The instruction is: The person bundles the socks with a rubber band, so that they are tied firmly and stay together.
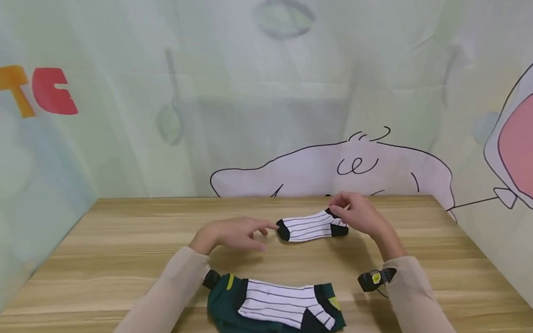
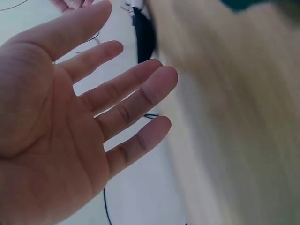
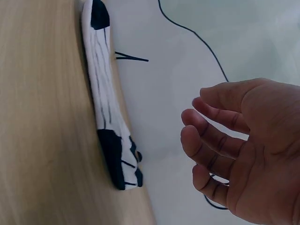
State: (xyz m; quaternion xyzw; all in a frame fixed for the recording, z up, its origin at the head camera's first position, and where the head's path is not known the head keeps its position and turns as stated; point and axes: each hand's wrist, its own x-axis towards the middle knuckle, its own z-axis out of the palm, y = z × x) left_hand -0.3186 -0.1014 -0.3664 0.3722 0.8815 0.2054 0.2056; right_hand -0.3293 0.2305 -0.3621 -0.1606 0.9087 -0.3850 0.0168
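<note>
splayed left hand (image 1: 234, 232) and loosely curved right hand (image 1: 361, 214) near a flat, striped knit sock (image 1: 309, 227)

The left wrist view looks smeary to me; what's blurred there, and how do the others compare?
Left wrist: the tabletop is smeared and the green patch at the top edge blurred, while the left hand looks fairly crisp; head: the far striped sock reads clearly, with soft shadow below the right hand; right wrist: that sock's stripes are easily made out.
</note>
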